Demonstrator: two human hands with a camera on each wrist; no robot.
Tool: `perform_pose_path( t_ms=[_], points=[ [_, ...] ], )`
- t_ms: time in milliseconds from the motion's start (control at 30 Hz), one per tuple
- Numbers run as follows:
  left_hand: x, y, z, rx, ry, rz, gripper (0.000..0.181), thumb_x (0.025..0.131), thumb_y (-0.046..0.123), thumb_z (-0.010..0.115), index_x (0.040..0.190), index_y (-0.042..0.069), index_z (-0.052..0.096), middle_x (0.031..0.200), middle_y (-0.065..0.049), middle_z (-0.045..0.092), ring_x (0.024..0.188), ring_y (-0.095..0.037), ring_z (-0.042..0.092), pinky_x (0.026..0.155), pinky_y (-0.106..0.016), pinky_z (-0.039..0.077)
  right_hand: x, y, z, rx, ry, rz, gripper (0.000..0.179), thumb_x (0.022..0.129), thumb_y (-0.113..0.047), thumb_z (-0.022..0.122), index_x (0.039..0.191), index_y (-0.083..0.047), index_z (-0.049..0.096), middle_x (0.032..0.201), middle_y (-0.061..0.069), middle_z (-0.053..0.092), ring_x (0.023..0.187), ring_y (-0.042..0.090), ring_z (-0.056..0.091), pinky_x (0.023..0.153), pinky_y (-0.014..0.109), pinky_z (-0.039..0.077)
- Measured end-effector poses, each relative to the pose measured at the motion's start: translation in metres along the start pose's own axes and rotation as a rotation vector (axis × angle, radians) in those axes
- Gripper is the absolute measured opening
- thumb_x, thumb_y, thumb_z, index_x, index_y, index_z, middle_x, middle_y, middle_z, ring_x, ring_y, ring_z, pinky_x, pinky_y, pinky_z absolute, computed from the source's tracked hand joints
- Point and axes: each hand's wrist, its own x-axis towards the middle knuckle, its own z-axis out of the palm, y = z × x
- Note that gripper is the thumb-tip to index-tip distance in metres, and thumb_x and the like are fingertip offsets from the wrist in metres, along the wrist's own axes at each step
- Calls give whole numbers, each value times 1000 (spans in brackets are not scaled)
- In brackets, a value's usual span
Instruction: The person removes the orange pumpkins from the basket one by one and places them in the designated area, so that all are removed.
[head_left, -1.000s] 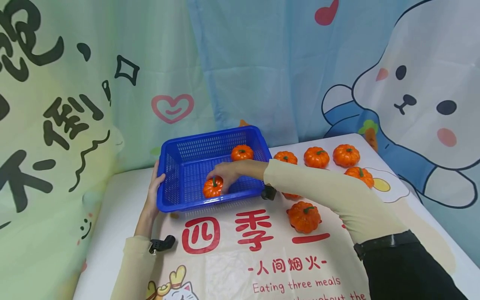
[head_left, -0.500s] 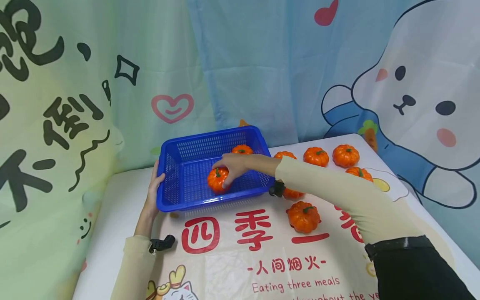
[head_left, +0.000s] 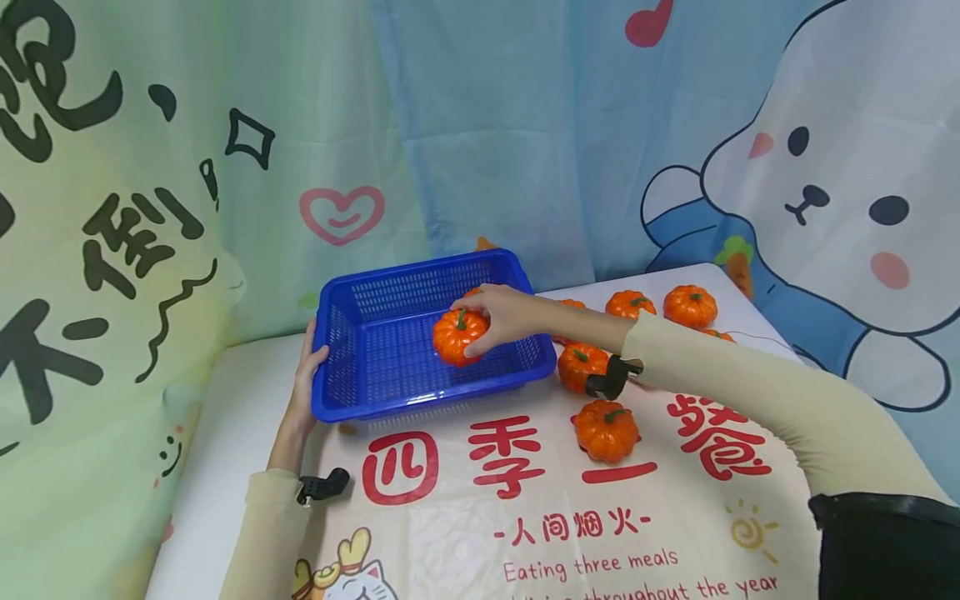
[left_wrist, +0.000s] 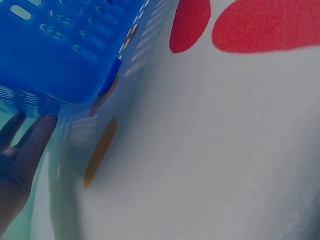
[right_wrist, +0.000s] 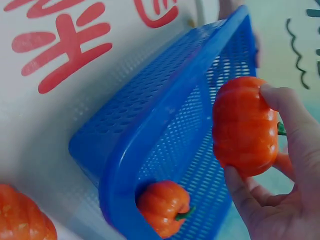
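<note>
My right hand (head_left: pixel 510 317) grips a small orange pumpkin (head_left: pixel 459 335) with a green stem, thumb and fingers on its sides. It is held over the inside of the blue plastic basket (head_left: pixel 420 408), raised off the mesh floor; the right wrist view shows the held pumpkin (right_wrist: pixel 245 127) close up. A second pumpkin (right_wrist: pixel 164 207) lies in the basket, mostly hidden behind my hand in the head view. My left hand (head_left: pixel 303 379) rests against the basket's left outer wall. Its fingers (left_wrist: pixel 37 142) look straight in the left wrist view and touch the wall.
Right of the basket, several pumpkins stand on the printed tablecloth: one near the front (head_left: pixel 606 431), one beside the basket (head_left: pixel 581 367), and others at the back, including a pumpkin (head_left: pixel 690 307) at far right. A printed curtain (head_left: pixel 487 125) hangs behind the table.
My right hand has lifted the pumpkin from the basket's front part and moved it up and to the right, with the arm drawing right. The left hand and basket have barely moved.
</note>
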Motion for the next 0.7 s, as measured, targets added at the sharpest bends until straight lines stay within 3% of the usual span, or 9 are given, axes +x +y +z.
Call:
perform_pose_path(
  t_ms=[200, 433, 533, 700],
  points=[
    [-3, 5, 3, -11, -12, -18, 62, 102, 26, 27, 155, 41, -3, 165, 8, -11, 152, -24, -6, 122, -53, 1, -40, -5, -17, 85, 34, 100, 76, 76, -46, 77, 142, -19, 50, 113, 11, 55, 103, 26, 54, 80, 33, 55],
    [-3, 8, 6, 7, -10, -15, 61, 102, 30, 29, 153, 46, 0, 165, 9, -10, 152, -23, -6, 122, -54, 0, -98, -7, -25, 131, 50, 117, 73, 77, -44, 76, 141, -20, 51, 115, 11, 56, 102, 25, 54, 76, 31, 54],
    [-2, 7, 5, -1, -17, -12, 61, 102, 28, 28, 154, 44, -2, 165, 9, -9, 152, -22, -7, 122, -53, 0, -121, -4, -24, 152, 54, 134, 72, 77, -42, 77, 140, -21, 51, 117, 9, 56, 100, 24, 55, 77, 31, 54],
    [0, 2, 0, -5, -10, -11, 61, 103, 28, 27, 154, 43, -3, 165, 10, -10, 152, -20, -8, 122, -51, -2, -146, -3, -25, 173, 67, 154, 73, 77, -42, 78, 141, -21, 50, 126, 9, 55, 106, 24, 57, 80, 33, 56]
  ],
)
